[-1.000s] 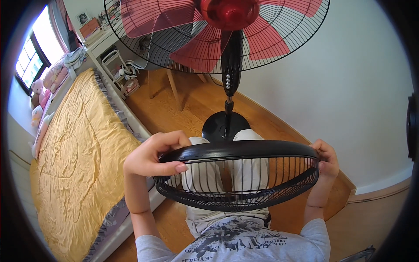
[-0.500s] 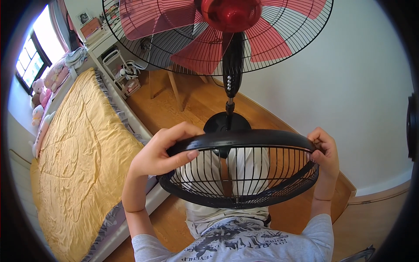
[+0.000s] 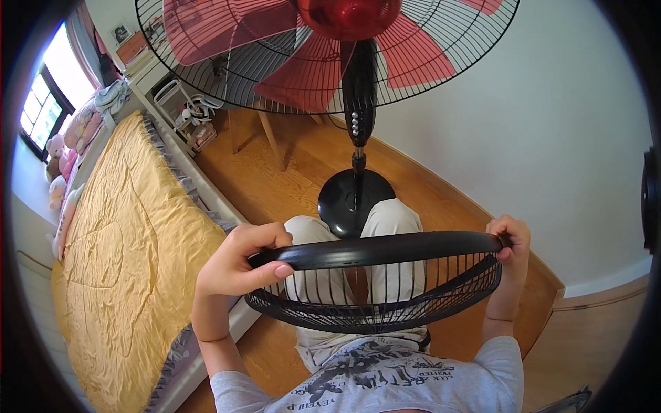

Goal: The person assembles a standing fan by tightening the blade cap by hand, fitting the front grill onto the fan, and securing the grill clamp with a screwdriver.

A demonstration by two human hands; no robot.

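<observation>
Over my lap, my two hands hold a round black fan grille (image 3: 375,250) with thick rims and wire bars. My left hand (image 3: 234,265) is closed on its left end, thumb along the rim. My right hand (image 3: 511,241) grips the right end with bent fingers. Beyond it stands a pedestal fan with translucent red blades (image 3: 416,55), a red hub (image 3: 351,15) and a wire rear guard (image 3: 234,109). Its black column (image 3: 359,103) rises from a round black base (image 3: 337,203) in front of my knees. No front cover shows over the blades.
On the left is a bed with a yellow quilt (image 3: 124,241) and plush toys (image 3: 56,157) by the window. A white cart (image 3: 184,113) and a wooden-legged chair (image 3: 270,138) stand behind the fan. A white wall (image 3: 537,138) runs along the right.
Both hands have brought the grille's far rim lower, toward my lap, and its tilt has flattened. My knees and the fan base now show above it. Both grips stay the same.
</observation>
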